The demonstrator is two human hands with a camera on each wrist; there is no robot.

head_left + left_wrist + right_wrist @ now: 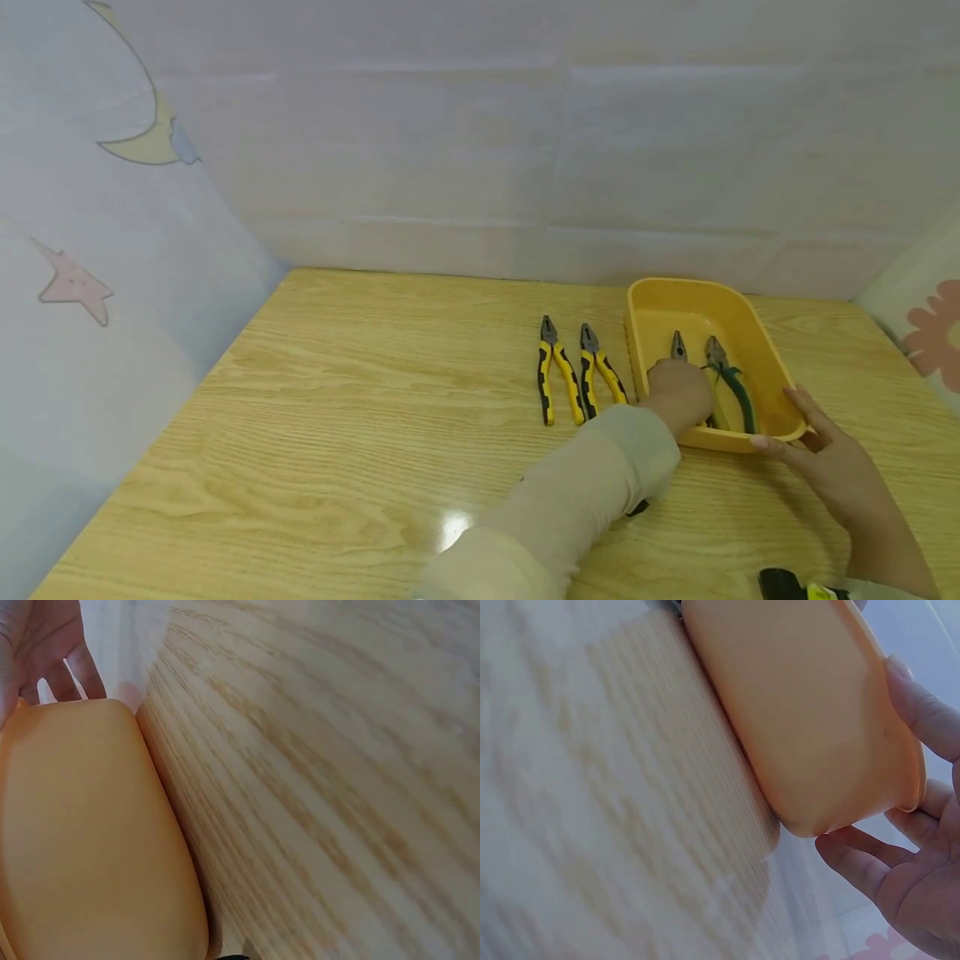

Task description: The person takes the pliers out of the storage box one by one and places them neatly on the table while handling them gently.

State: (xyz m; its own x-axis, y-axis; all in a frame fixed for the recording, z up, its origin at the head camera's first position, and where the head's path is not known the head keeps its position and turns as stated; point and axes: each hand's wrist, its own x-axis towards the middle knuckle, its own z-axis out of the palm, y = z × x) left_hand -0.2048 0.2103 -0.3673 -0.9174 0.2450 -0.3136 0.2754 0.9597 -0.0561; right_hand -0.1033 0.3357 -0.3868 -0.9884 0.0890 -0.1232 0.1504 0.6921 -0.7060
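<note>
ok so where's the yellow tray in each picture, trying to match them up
Head: the yellow tray sits right of centre, about mid-height to slightly below, open side up.
Left wrist: fills the left side from the upper part down to the bottom edge, showing its outside.
Right wrist: top, right of centre, cut off by the top edge, also showing its outside.
Shared landmark: the wood-grain tabletop.

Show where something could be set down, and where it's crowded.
Widest: the table left of the yellow-handled pliers. Smaller: right of the tray, beyond the right hand. Crowded: inside the tray, around the left hand, where green-handled pliers lie.
</note>
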